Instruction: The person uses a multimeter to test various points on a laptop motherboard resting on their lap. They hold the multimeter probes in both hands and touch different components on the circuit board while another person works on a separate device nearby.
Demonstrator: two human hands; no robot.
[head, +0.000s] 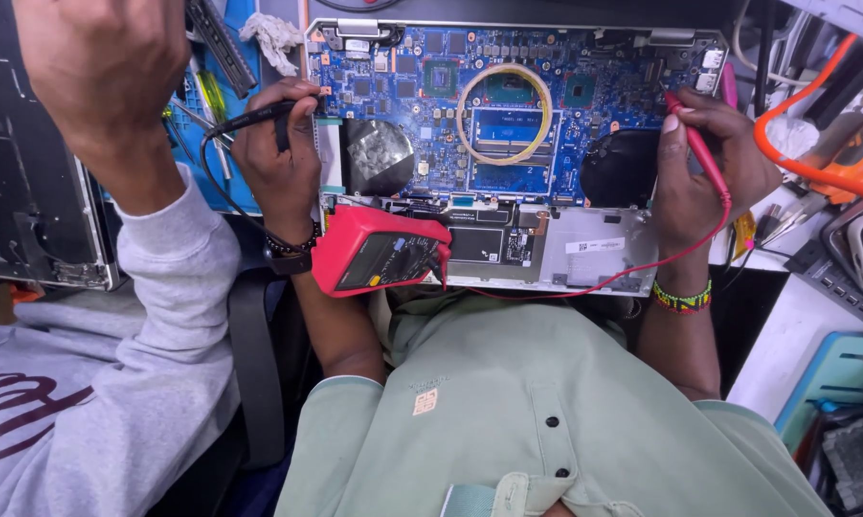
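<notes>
Nearest the camera is the person's pale green shirt (546, 421), with both bare forearms rising from it toward the bench. A red multimeter (379, 251) lies tilted at the near edge of the opened laptop chassis (599, 251), just beside the left wrist, its dark face turned up. The left hand (280, 158) sits at the left edge of the blue circuit board (508, 105); its fingers are closed around a black probe (259, 118), whose tip meets the board's left margin and whose black lead loops down past the wrist. The right hand (704, 168) rests at the board's right side, fingers closed around a red probe (696, 134) held tilted, its tip touching the board near the upper right corner. A red lead (632, 271) runs from that probe across the chassis back to the multimeter. A yellowish ring of cable (504, 113) lies on the middle of the board, between a silvery round fan area (379, 155) and a dark round fan (621, 168). To the left, a second person in a grey sleeve (178, 249) raises a closed hand (101, 67) above a blue mat (211, 124) bearing tools. Orange cable (805, 144) curls at the far right.
</notes>
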